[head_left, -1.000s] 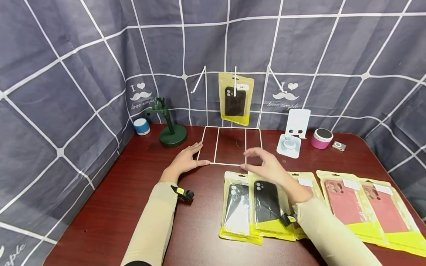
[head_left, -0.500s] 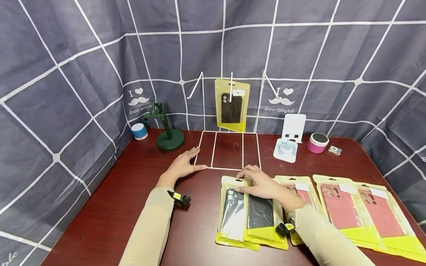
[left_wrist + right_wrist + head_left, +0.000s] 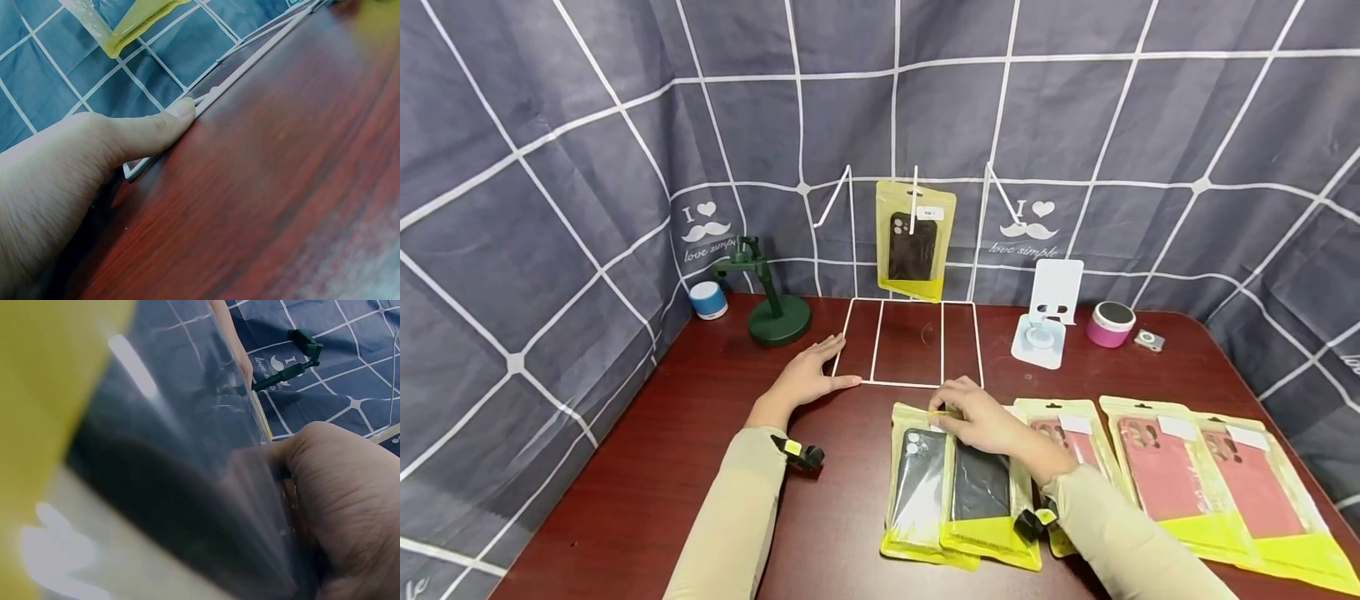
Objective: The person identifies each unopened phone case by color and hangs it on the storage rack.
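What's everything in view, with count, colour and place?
Table: one, brown, foreground
Cloth: one, slate, behind
Wire rack: one, white, centre
Hanging bag: one, yellow, on rack
Held bag: one, yellow, front centre
Dark-case bag: one, yellow, beside held bag
Pink-case bags: three, yellow, right
Stand: one, green, rack's left
Phone stand: one, white, rack's right
Cylinders: two, blue left, magenta right
Device: one, silver, far right
Sleeves: two, beige, foreground
Wrist cameras: two, black, sleeve ends
Left grip: one, bare, rack's left
Right grip: one, bare, held bag

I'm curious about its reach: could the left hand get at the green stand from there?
Probably yes: the left hand merely touches the white wire rack, and only tabletop shows between it and the green stand.
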`<state>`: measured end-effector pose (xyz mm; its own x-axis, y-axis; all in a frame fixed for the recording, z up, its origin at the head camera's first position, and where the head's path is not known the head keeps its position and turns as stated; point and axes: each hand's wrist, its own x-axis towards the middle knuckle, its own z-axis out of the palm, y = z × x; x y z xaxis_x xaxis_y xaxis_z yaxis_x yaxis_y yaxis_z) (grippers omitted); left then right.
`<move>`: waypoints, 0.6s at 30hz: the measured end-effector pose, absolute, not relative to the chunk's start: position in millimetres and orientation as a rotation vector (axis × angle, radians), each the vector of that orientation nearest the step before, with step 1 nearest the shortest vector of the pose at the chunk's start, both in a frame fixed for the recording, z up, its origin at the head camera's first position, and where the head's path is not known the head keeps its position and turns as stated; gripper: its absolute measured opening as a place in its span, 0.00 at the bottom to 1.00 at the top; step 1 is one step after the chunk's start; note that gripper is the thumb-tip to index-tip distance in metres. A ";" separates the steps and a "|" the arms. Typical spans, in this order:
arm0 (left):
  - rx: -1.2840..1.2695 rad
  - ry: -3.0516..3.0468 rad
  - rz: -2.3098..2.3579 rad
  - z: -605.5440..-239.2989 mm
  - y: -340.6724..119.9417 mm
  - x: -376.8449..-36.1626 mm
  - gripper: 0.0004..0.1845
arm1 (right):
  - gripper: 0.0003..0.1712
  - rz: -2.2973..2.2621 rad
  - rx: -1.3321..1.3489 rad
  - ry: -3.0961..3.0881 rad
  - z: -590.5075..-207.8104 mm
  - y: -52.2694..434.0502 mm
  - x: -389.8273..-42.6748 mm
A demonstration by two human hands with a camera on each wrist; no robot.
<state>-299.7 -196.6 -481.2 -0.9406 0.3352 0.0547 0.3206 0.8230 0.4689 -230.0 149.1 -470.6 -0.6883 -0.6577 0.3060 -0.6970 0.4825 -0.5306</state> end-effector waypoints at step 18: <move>0.582 2.958 0.757 -481.6 -198.3 -302.8 0.55 | 0.10 1.105 1.113 -2.557 -464.6 151.7 -226.3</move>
